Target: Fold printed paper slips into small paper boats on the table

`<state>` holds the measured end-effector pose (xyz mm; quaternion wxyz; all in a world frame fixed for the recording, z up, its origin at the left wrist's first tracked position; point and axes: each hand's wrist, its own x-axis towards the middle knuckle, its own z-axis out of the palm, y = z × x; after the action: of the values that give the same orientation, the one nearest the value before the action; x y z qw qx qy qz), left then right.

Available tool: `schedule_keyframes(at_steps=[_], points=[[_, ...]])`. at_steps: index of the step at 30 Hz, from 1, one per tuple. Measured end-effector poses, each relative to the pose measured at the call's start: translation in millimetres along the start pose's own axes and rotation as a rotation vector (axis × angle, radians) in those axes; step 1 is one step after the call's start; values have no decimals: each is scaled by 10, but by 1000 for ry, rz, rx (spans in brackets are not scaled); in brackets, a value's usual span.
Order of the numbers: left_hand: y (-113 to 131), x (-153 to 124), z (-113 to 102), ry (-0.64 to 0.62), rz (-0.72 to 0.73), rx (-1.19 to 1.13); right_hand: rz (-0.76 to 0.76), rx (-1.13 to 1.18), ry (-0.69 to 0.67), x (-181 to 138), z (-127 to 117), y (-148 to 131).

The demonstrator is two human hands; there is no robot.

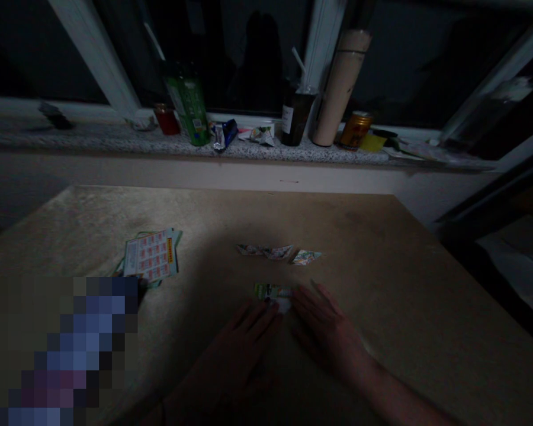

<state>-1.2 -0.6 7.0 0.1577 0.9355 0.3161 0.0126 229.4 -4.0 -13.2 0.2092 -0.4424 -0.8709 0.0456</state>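
Observation:
Both my hands rest on a tan table (382, 266) in dim light. My left hand (244, 340) and my right hand (324, 325) lie flat with their fingertips pressing a small printed paper piece (273, 294) between them. The paper is partly folded, green and white. Just beyond it lie folded paper pieces in a row: two joined ones (264, 251) and one separate piece (306, 257).
A stack of printed sheets (151, 257) lies at the left of the table. A blurred-out patch covers the lower left. On the windowsill (93, 139) stand a green carton (189, 106), a red jar (166, 118), a dark bottle (295, 115), a tall beige tumbler (340, 89) and a can (355, 129).

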Motion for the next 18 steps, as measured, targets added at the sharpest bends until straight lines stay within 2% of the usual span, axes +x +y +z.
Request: schedule_keyframes(at_steps=[3, 8, 18], points=[[-15, -4, -14, -7, 2, -15, 28, -60, 24, 17, -5, 18], [-5, 3, -12, -13, -9, -7, 16, -37, -15, 34, -31, 53], [-47, -19, -11, 45, -63, 75, -91, 47, 37, 21, -66, 3]])
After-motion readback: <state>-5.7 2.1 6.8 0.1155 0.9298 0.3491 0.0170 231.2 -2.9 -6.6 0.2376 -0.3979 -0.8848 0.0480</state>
